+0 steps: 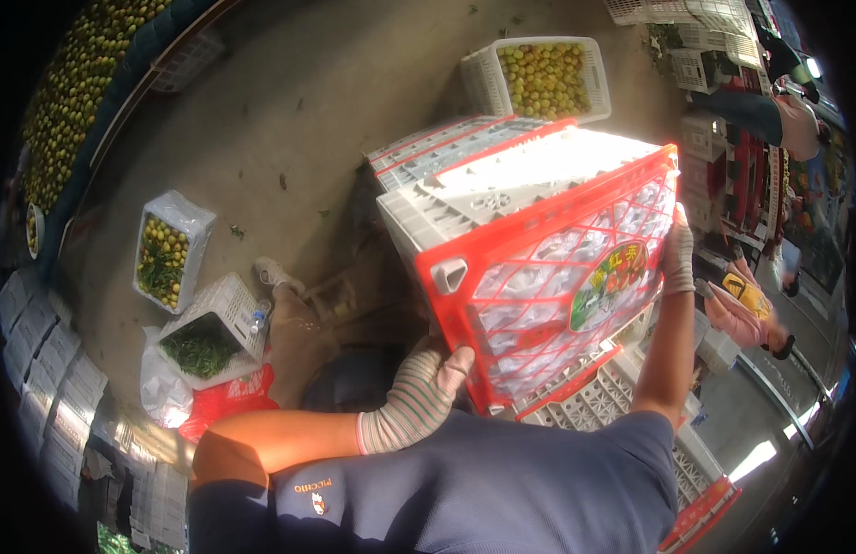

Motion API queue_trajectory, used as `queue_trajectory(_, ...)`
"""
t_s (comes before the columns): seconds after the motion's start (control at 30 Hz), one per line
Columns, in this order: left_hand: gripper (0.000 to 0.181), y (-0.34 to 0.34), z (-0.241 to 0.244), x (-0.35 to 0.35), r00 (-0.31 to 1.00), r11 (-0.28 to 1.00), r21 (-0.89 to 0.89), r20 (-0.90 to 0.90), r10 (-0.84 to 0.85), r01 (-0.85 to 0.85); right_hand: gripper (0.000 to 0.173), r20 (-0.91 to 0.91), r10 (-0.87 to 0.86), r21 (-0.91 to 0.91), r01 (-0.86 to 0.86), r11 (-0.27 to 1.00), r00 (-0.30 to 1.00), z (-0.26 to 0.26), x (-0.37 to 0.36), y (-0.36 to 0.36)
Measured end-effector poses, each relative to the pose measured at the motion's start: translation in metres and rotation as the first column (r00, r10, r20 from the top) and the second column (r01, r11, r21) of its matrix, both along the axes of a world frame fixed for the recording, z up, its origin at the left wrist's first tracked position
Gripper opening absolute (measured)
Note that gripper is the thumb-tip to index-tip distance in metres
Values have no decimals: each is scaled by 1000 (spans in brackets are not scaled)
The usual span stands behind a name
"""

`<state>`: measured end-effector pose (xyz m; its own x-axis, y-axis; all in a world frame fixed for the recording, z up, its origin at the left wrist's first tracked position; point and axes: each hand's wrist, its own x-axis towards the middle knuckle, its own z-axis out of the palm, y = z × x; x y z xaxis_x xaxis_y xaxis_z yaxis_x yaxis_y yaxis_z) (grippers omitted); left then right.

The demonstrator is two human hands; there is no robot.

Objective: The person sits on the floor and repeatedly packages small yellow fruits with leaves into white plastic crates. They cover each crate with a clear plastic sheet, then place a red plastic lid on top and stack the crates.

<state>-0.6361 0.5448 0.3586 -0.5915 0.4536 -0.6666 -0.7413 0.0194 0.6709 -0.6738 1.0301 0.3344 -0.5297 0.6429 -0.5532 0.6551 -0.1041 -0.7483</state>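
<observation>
A white plastic crate (469, 215) with a red mesh lid (531, 277) is tilted on its side in front of my chest. White wrapping and a printed label (608, 284) show at the mesh. My left hand (428, 388), in a striped fingerless glove, holds the red rim at the lower left corner, thumb on the outside. My right hand (679, 253), in a similar glove, grips the right end of the crate; some of its fingers are hidden behind it. Beneath and beside the held crate are more white crates (594, 398) with red rims.
Past the held crate lies a grey crate with red edges (441, 149). Beyond it stands a white crate of yellow-green fruit (538, 76). A foam box of fruit (166, 256) and a crate of leaves (206, 346) are at left. People (743, 305) are at right.
</observation>
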Motion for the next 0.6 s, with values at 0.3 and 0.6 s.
queue_trajectory(0.3, 36, 11, -24, -1, 924, 967, -62, 316, -217, 248, 48, 26, 125, 198, -128, 972, 992, -6, -4, 16)
queue_trajectory(0.6, 37, 15, -35, 17, 979, 999, 28, 201, -36, 31, 54, 144, 158, 468, -208, 859, 977, -19, -13, 12)
